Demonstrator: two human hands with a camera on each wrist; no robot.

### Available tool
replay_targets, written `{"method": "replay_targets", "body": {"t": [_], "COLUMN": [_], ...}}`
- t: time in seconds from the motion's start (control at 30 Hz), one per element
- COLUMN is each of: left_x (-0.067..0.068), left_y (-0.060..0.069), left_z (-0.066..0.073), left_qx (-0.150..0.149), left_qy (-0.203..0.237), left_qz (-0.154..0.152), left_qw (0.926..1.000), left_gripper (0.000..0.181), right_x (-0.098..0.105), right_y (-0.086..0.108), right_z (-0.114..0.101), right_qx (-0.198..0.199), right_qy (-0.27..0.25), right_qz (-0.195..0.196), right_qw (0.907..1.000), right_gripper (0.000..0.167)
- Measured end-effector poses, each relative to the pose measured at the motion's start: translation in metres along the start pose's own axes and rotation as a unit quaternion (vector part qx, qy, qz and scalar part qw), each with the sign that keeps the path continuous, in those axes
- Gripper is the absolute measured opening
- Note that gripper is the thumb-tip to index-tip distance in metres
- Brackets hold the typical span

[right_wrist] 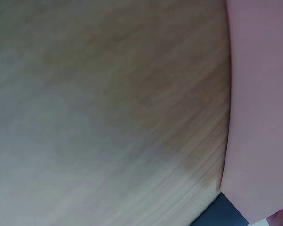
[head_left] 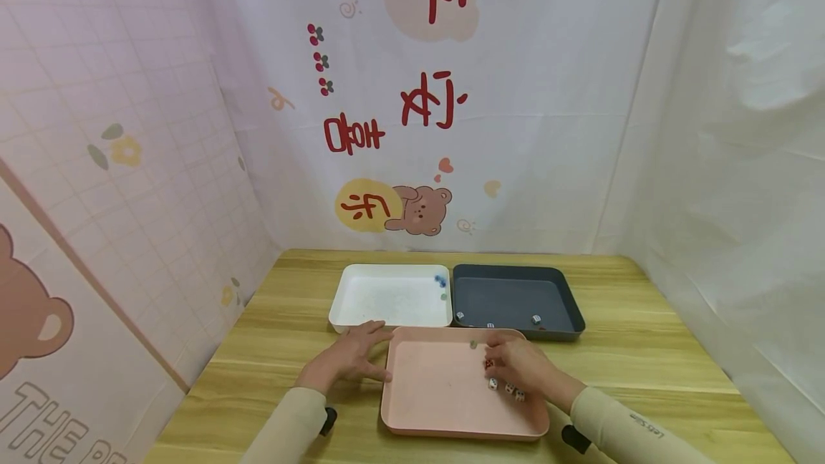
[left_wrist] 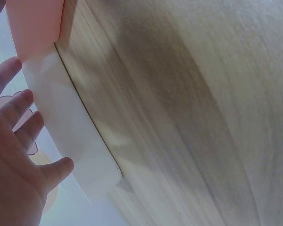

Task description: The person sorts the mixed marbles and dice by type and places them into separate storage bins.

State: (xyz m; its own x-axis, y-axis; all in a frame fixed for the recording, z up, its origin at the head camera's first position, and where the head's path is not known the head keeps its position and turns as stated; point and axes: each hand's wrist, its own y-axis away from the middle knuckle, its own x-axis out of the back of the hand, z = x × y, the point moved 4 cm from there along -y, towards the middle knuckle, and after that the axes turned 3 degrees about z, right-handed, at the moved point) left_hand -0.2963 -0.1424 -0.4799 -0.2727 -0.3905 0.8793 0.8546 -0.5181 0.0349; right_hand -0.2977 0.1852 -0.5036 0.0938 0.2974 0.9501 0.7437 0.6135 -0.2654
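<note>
A pink tray (head_left: 445, 417) lies on the table in front of me. Over its right side my right hand (head_left: 525, 364) bends down, fingertips and thumb pinching a small red die (head_left: 488, 364). Just below that hand are several white dice (head_left: 493, 383), and a green die (head_left: 473, 344) sits near the far rim. My left hand (head_left: 351, 358) is spread at the tray's left side, thumb by the rim, holding nothing; the left wrist view shows its fingers (left_wrist: 23, 101) apart. The right wrist view catches mostly the tray's outer wall (right_wrist: 259, 103), with only a sliver of hand.
Behind the pink tray stand a white tray (head_left: 387, 296) with blue and green dice (head_left: 441, 281) at its right end, and a dark grey tray (head_left: 509, 292) with white dice (head_left: 536, 319) and something red along its near side. The wooden table (head_left: 258, 349) meets patterned cloth walls.
</note>
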Motion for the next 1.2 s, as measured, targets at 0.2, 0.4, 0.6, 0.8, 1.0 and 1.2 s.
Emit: {"method": "replay_targets", "body": {"t": [0.2,0.4,0.6,0.8,1.0,1.2], "left_x": [0.000,0.001,0.001,0.000,0.001,-0.001], "left_y": [0.000,-0.002,-0.001,0.000,0.000,0.000], "left_z": [-0.001,0.000,-0.001,0.000,0.001,0.001], "left_qx": [0.001,-0.002,0.001,-0.007,-0.010,-0.009], "left_qy": [-0.005,-0.006,-0.001,0.005,0.001,-0.006], "left_qz": [0.000,0.001,0.001,0.004,0.008,0.011], "left_qw": [1.0000,1.0000,1.0000,1.0000,0.9999,0.9999], "left_gripper": [0.083,0.083,0.084,0.083,0.083,0.083], "right_x": [-0.001,0.001,0.006,0.010,0.019,0.026], "right_y": [0.000,-0.003,-0.005,-0.007,-0.009,-0.010], "right_z": [0.000,0.000,-0.005,-0.009,-0.005,-0.001], "right_qx": [-0.003,0.009,0.059,0.072,-0.011,-0.033], "right_qy": [0.007,-0.008,-0.036,-0.037,-0.056,-0.045], "right_qz": [0.004,0.015,0.055,0.062,0.035,0.043], "right_qw": [1.0000,0.9998,0.9961,0.9947,0.9978,0.9975], "right_gripper": [0.012,0.009,0.011,0.008,0.017,0.019]}}
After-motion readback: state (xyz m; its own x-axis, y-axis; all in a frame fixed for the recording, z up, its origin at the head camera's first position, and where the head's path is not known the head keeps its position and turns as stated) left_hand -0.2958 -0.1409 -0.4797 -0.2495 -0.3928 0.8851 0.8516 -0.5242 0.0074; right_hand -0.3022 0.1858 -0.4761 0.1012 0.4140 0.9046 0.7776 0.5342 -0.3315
